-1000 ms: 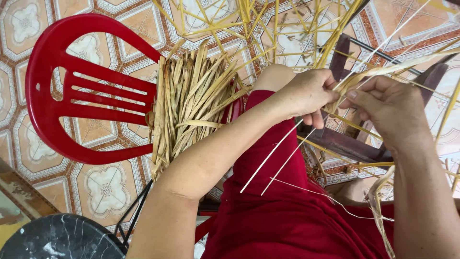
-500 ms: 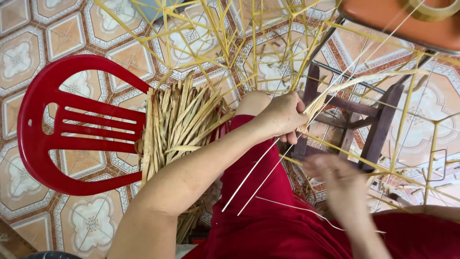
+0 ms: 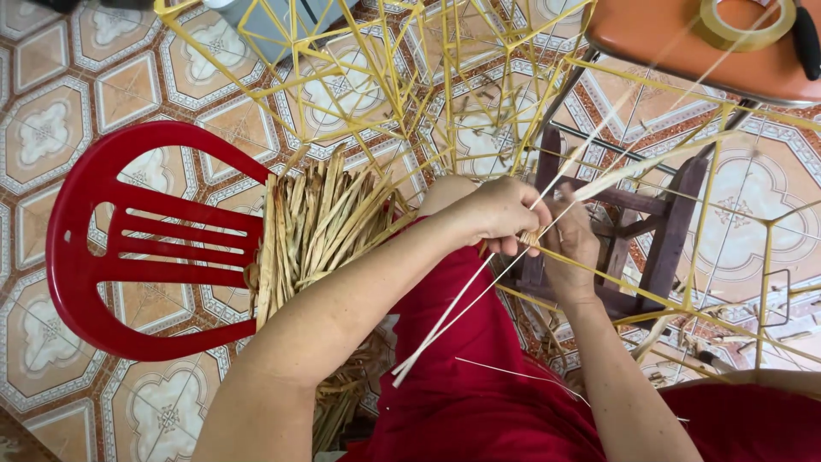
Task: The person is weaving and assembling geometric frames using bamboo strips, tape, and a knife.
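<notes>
While both forearms reach forward over the red cloth lap [image 3: 479,402], the left hand [image 3: 500,214] is curled, pinching thin pale straw strips [image 3: 453,312] whose loose ends trail down toward the lap. Touching it, the right hand [image 3: 571,244] closes its fingers on the same strips, beside a yellow straw lattice frame [image 3: 410,77]. Left of the hands, a bundle of flat dried straw [image 3: 321,222] lies on a red plastic chair [image 3: 128,244]. Beyond, a dark wooden stool [image 3: 663,231] stands on the patterned tiled floor [image 3: 60,94].
</notes>
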